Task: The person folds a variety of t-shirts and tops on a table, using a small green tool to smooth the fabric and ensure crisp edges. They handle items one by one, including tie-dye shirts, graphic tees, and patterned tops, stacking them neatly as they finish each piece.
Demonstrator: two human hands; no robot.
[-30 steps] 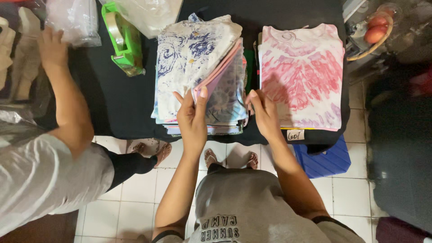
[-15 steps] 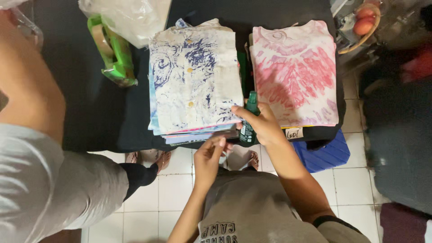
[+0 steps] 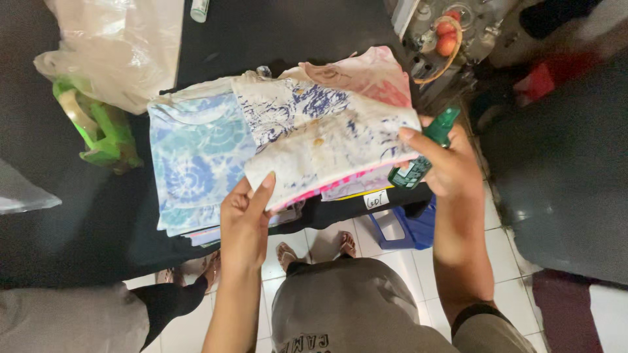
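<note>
My left hand (image 3: 247, 219) grips the near left corner of a folded cream garment with blue print (image 3: 320, 140) and lifts it off the pile. My right hand (image 3: 445, 163) steadies the garment's right edge with its thumb while holding a dark green spray bottle (image 3: 422, 157). Under the lifted piece lies a blue tie-dye garment (image 3: 193, 160) on top of a stack of folded clothes. A pink tie-dye garment (image 3: 376, 75) shows behind the lifted one. All rest on a black table (image 3: 78, 229).
A clear plastic bag (image 3: 118, 46) and a green package (image 3: 104, 131) sit at the table's far left. Another person's grey sleeve and dark-clad arm (image 3: 85, 317) are at lower left. A blue stool (image 3: 409, 225) stands under the table. Round fruit (image 3: 448, 39) lies at the top right.
The top cream-and-blue garment has been lifted and swung right off the stack, uncovering the blue tie-dye piece. My left hand rose from below the table edge and took its corner. The other person's arm drew back.
</note>
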